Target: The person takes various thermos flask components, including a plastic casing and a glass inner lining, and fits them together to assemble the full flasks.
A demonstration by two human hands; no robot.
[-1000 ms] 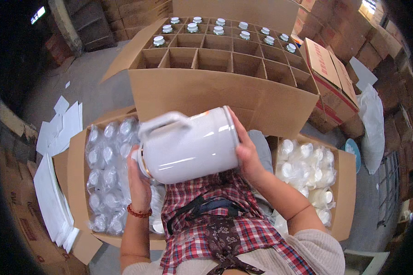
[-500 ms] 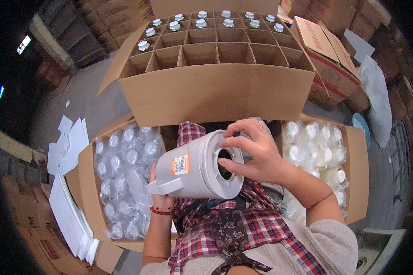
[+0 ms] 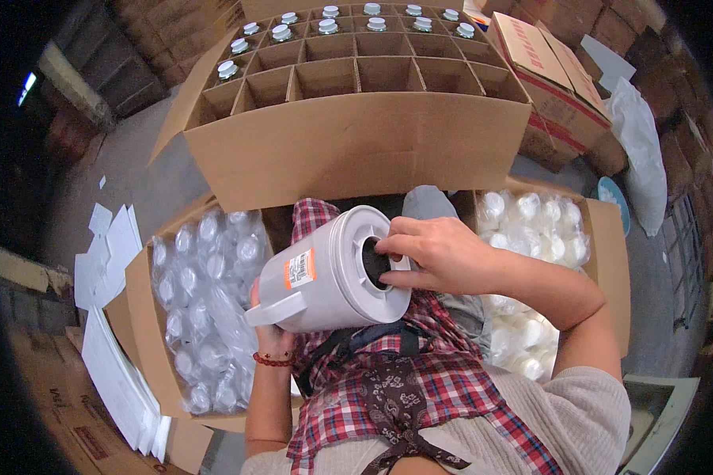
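A light grey plastic jug (image 3: 325, 277) with a side handle and an orange-and-white label lies tilted above my lap, its round opening turned to the right. My left hand (image 3: 273, 336) holds it from below near its base and handle, with most of the fingers hidden behind it. The bent fingers and thumb of my right hand (image 3: 439, 255) dip into the dark opening (image 3: 375, 261). A gap shows between thumb and fingers; their tips are hard to see against the black inside, and what they grip, if anything, cannot be made out.
Ahead stands a large divided carton (image 3: 356, 150) with white-capped bottles (image 3: 327, 26) in its far and left compartments. Bagged clear containers (image 3: 214, 285) fill a box at left; bagged white ones (image 3: 527, 229) fill another at right. White sheets (image 3: 119, 380) lean at far left. A closed carton (image 3: 542, 71) sits behind right.
My right fingers have moved from beside the opening into it. The jug has shifted slightly left and turned a little more toward me. My left hand keeps its hold.
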